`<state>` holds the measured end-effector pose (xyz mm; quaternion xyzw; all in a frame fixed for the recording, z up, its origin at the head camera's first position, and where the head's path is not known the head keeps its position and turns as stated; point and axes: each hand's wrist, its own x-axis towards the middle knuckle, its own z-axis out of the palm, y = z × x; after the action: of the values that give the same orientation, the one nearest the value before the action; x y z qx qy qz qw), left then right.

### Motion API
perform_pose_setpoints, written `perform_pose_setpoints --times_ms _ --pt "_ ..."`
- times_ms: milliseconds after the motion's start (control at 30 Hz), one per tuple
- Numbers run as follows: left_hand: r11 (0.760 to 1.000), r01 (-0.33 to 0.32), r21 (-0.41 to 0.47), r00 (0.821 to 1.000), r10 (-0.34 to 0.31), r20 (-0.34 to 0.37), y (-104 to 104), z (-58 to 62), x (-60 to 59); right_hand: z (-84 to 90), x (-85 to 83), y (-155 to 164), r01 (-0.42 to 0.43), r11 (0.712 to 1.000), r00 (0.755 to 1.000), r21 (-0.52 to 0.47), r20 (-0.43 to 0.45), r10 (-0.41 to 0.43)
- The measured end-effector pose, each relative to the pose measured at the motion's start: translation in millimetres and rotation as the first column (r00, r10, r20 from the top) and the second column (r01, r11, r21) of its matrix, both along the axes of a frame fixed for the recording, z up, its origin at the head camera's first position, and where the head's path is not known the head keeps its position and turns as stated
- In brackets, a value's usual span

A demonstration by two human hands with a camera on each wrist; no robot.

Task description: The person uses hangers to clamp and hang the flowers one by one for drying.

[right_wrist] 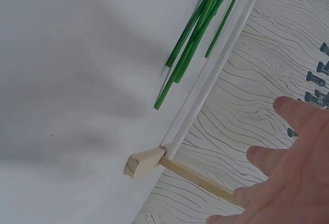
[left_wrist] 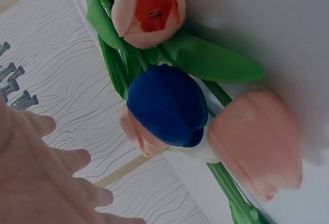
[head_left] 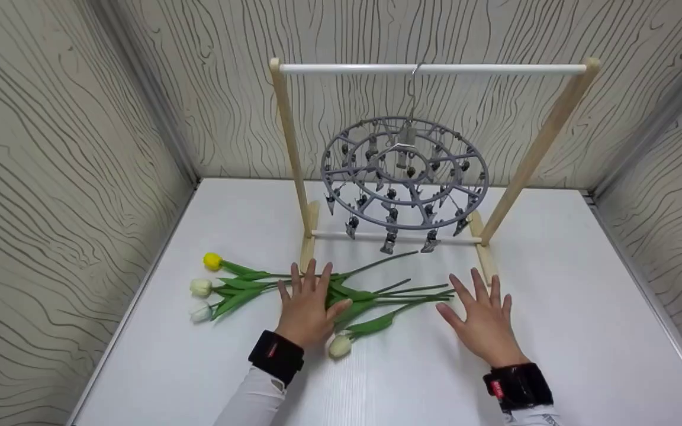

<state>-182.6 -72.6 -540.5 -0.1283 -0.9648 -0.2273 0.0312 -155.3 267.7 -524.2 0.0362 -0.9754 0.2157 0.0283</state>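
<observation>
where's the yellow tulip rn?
Head view, far left: the yellow tulip lies on the table, behind two white tulips, left of the left hand.

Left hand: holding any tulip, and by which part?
Nothing gripped. The left hand lies flat, fingers straight, over the tulip stems; the right hand is open beside them.

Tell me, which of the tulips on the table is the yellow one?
The yellow tulip is the farthest of the three flower heads at the left end of the bunch; the other heads in the head view are white.
</observation>
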Motion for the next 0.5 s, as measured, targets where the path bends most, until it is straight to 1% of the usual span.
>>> perform_pose_setpoints --times_ms 67,267,400,500 --pt "1.000 -0.001 0.005 1.000 0.001 -0.002 1 -0.2 -0.2 -1.3 -0.5 1 0.001 1.000 1.000 -0.001 -0.003 -0.001" --pt "1.000 0.011 0.026 1.000 -0.011 0.022 2 0.7 2.4 -9.0 0.5 5 -0.005 1.000 0.999 -0.009 0.033 0.006" --pt "0.998 0.036 0.043 0.999 -0.035 -0.025 2 1.4 3.2 -12.5 3.8 9 -0.002 1.000 0.999 -0.013 0.032 0.002" --pt "0.998 0.051 0.038 0.997 -0.048 -0.060 2 -2.3 5.9 -15.2 9.0 13 0.010 1.000 0.999 -0.012 0.034 -0.010"
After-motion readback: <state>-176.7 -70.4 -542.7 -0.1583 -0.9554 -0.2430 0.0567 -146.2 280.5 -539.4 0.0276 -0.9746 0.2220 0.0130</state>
